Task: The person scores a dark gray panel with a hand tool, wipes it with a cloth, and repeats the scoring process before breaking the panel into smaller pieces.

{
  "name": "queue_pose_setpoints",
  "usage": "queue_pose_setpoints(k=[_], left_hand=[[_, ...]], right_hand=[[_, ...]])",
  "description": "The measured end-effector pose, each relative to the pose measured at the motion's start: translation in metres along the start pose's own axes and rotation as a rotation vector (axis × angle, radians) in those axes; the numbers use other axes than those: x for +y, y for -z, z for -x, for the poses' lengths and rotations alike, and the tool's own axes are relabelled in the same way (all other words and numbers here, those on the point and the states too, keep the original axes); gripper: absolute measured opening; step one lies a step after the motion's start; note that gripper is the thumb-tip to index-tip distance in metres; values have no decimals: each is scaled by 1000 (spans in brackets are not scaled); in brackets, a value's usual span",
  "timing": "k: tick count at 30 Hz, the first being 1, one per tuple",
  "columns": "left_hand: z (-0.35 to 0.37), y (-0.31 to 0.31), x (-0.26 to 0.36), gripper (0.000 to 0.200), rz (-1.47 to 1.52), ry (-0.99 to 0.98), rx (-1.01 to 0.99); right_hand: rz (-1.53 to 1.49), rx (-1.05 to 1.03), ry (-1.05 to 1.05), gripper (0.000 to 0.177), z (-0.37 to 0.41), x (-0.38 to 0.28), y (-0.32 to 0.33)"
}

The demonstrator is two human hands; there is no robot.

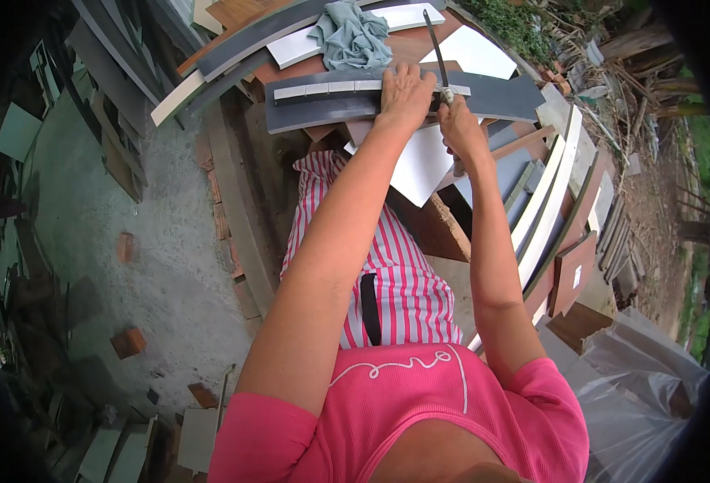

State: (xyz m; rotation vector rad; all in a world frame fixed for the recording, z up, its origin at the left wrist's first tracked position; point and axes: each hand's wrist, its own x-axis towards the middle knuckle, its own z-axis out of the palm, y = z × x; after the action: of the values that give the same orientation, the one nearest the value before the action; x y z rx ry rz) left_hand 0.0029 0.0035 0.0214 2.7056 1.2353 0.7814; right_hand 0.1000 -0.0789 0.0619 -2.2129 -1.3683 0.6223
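Observation:
A grey board [314, 113] lies across the pile in front of me, with a narrow white strip [335, 88] along its top. My left hand [405, 95] presses on the strip and board, its fingers bent over them. Just right of it, my right hand [461, 129] is wrapped round the handle of a long, thin dark blade [436, 47], which points away from me and crosses the strip. The blade's contact with the strip is too small to make out. Beyond the board, a crumpled blue-green cloth [351, 36] rests on a white panel [294, 50].
Stacked boards and long white strips [549, 193] lie to the right, near clear plastic sheeting [624, 378]. Bricks [129, 343] sit on the concrete floor [162, 282] at left. More panels [113, 72] lean at the upper left. Dry branches lie at the far right.

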Motion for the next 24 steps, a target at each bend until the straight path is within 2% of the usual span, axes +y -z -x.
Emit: queue_pose_setpoints(k=[6,13,16,18,22,24], left_hand=[[2,2,4,15,-1,15,-3],[1,2,2,16,-6,-2,-8],[-1,-2,0,20,11,14,-5],[-3,-4,-3,22,30,3,31],[-2,-1,-7,24,96,-37,53],[-5,3,-9,24,117,-14,25]], right_hand=[[-64,25,-75,33,7,-2,-6],[-135,43,-63,32,1,4,-10],[-215,-59,-50,30,-14,6,2],[-246,-216,-63,29,-24,3,11],[-219,-255,-52,30,-28,-2,17],[-233,-210,-51,29,-26,-1,14]])
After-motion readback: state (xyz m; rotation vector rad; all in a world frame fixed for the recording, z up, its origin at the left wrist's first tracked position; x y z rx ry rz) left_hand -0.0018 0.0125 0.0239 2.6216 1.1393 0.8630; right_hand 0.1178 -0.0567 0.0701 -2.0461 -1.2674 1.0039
